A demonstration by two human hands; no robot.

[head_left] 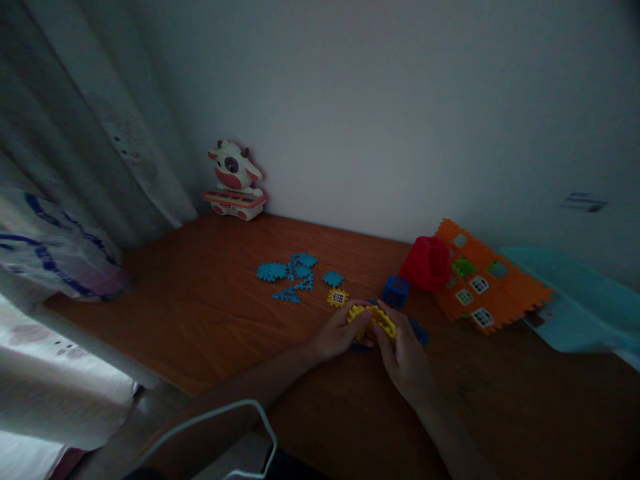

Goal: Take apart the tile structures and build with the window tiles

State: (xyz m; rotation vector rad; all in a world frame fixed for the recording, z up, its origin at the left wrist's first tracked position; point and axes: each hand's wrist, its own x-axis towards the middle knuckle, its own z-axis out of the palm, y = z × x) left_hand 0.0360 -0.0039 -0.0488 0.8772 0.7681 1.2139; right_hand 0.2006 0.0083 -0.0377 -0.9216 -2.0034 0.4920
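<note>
Both hands closed on one thing: left hand (334,337) and right hand (409,360) pinch a yellow toothed piece (386,323) between them, thumbs on the near side, most other fingers hidden from me. I read it as hollow, or at least with a gap in the middle; too dark to tell how its parts join. It's held over the wooden tabletop (225,340), right of centre in my head view. Dark blue piece (419,331) partly behind and under the hands; can't tell if they touch it.

Just beyond the left hand, flat on the wood: yellow window tile (338,297). Past it, leftward, I log light-blue tiles (273,271), some square, some triangular, loosely clustered. Beyond the right hand, dark blue block (395,291) beside a chunky red block (427,264). Next to the red one, big orange panel (515,291) with white-framed windows and green bits, tilted, near a pale teal bin (575,300) at right. Back left, against the wall: cow toy (231,163) with a small keyboard.
</note>
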